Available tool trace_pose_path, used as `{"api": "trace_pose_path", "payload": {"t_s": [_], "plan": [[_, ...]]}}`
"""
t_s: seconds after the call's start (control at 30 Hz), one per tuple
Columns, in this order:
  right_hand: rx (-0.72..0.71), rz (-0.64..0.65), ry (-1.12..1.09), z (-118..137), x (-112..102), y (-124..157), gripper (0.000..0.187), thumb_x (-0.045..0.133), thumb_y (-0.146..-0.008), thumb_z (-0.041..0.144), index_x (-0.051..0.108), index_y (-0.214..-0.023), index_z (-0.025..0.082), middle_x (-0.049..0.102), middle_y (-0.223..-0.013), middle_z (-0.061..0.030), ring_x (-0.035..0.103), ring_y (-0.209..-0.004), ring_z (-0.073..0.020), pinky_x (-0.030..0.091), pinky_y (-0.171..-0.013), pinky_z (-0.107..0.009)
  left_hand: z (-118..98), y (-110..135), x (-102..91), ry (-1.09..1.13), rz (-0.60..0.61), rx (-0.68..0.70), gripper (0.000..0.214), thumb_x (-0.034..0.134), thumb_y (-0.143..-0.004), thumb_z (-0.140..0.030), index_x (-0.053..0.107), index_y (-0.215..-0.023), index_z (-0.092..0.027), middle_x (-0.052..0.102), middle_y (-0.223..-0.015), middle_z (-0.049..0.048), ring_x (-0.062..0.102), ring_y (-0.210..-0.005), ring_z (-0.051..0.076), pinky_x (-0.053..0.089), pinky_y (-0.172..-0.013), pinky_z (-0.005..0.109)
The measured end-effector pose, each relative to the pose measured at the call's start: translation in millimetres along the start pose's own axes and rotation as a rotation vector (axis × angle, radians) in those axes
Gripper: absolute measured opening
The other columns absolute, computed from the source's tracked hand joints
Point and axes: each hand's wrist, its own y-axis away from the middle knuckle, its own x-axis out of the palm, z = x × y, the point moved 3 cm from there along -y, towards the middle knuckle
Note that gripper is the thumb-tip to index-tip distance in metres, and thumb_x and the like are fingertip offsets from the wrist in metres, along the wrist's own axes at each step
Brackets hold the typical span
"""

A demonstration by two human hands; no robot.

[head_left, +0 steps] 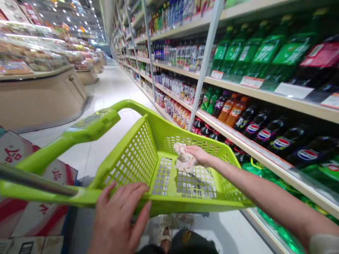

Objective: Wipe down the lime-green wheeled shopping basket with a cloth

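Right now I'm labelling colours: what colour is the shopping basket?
Lime green basket, clearest in the head view.

Bright overall. We note many small ceiling lights (66, 16) at upper left; their glare washes out the floor tiles (119, 79) along the aisle. Recesses behind the Pepsi bottles (265, 134) read dark. We log a soft grey shadow (230, 229) below the green shopping trolley (185, 204). Bakery display (31, 53) smeared; left hand (119, 211) soft-edged. We find wide-angle stretch at the edges, Sprite bottles (270, 53) leaning outward.
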Motion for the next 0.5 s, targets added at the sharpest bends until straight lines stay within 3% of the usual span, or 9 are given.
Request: {"api": "trace_pose_path", "payload": {"t_s": [0.07, 0.17, 0.27, 0.33, 0.4, 0.43, 0.5], "plan": [[0.046, 0.003, -0.26, 24.0, -4.7, 26.3, 0.021, 0.058, -0.067, 0.034, 0.057, -0.075, 0.015, 0.056, -0.056, 0.0032, 0.049, -0.046, -0.0083, 0.04, -0.046, -0.02, -9.5, -18.1, 10.7, 0.201, 0.017, -0.113, 0.034, 0.048, -0.076, -0.034, 0.049, -0.11, -0.028, 0.06, -0.111, 0.0005, 0.055, -0.101, 0.019, 0.037, -0.094, 0.037], [0.056, 0.022, -0.352, 58.2, 0.0, 71.6, 0.018, 0.064, -0.061, 0.031, 0.058, -0.068, 0.015, 0.058, -0.056, 0.0031, 0.051, -0.048, -0.0093, 0.042, -0.047, -0.021, -33.3, -48.7, 38.0, 0.49, 0.076, -0.32, 0.058, 0.052, -0.07, -0.04, 0.039, -0.123, -0.018, 0.046, -0.128, 0.0082, 0.044, -0.116, 0.023, 0.039, -0.093, 0.036], [-0.038, 0.03, -0.274, 84.2, 5.5, 125.1, 0.017, 0.063, -0.065, 0.031, 0.06, -0.066, 0.014, 0.057, -0.056, 0.0036, 0.051, -0.049, -0.0086, 0.042, -0.048, -0.02, -67.2, -61.3, 59.6, 0.793, 0.391, -0.268, 0.047, 0.048, -0.071, -0.036, 0.05, -0.112, -0.015, 0.061, -0.104, 0.0062, 0.057, -0.091, 0.019, 0.046, -0.077, 0.031], [-0.199, -0.118, -0.215, 85.0, -1.2, 165.1, 0.014, 0.063, -0.067, 0.029, 0.063, -0.073, 0.016, 0.061, -0.064, 0.0034, 0.054, -0.056, -0.0083, 0.043, -0.053, -0.019, -73.5, -55.5, 58.5, 0.813, 0.474, -0.276, 0.033, 0.04, -0.074, -0.031, 0.058, -0.096, -0.015, 0.064, -0.081, 0.0014, 0.057, -0.073, 0.015, 0.046, -0.066, 0.027], [-0.301, -0.269, -0.189, 58.3, -9.1, 203.9, 0.017, 0.062, -0.069, 0.029, 0.065, -0.083, 0.019, 0.064, -0.076, 0.0018, 0.057, -0.067, -0.01, 0.046, -0.063, -0.021, -60.9, -46.8, 45.8, 0.556, 0.305, -0.325, 0.026, 0.038, -0.075, -0.029, 0.058, -0.084, -0.016, 0.059, -0.071, -0.0011, 0.053, -0.066, 0.013, 0.041, -0.062, 0.024], [-0.28, -0.264, -0.195, 32.2, -8.4, 219.5, 0.02, 0.061, -0.071, 0.032, 0.065, -0.085, 0.019, 0.065, -0.078, 0.0, 0.059, -0.069, -0.0116, 0.047, -0.065, -0.024, -52.9, -41.9, 39.5, 0.359, 0.258, -0.314, 0.024, 0.039, -0.075, -0.031, 0.058, -0.08, -0.016, 0.057, -0.068, -0.0013, 0.051, -0.064, 0.013, 0.038, -0.061, 0.023], [-0.044, -0.083, -0.224, -43.6, 8.0, 238.2, 0.026, 0.056, -0.074, 0.038, 0.066, -0.08, 0.016, 0.066, -0.07, -0.0036, 0.06, -0.061, -0.0131, 0.048, -0.06, -0.026, -40.1, -33.0, 31.3, 0.038, 0.235, -0.247, 0.025, 0.04, -0.078, -0.036, 0.055, -0.072, -0.017, 0.05, -0.062, -0.0018, 0.045, -0.06, 0.012, 0.032, -0.057, 0.022]]}}
